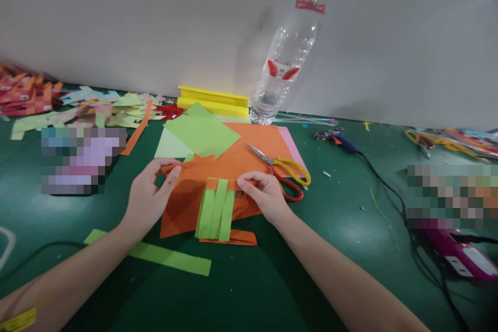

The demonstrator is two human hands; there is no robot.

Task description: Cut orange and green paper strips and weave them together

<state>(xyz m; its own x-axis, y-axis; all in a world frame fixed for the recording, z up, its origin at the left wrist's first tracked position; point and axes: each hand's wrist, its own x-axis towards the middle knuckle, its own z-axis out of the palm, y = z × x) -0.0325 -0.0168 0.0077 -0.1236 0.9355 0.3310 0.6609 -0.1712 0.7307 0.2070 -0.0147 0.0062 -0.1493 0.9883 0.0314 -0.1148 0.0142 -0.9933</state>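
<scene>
An orange paper piece [182, 207] lies on the green table, with several green paper strips [216, 210] woven through its slits. My left hand [150, 199] pinches the orange paper's upper left edge, fingers closed on it. My right hand [264, 194] presses and pinches the orange band at the top of the green strips. A loose green strip [155, 254] lies near my left forearm. A larger orange sheet [257, 145] and a light green sheet [202, 135] lie just behind.
Scissors [286, 171] with yellow and red handles rest right of my right hand. A clear plastic bottle [286, 57] stands at the wall beside a yellow block [212, 101]. Paper scraps [78, 109] pile at far left. A glue gun [336, 140] with black cable [389, 192] lies right.
</scene>
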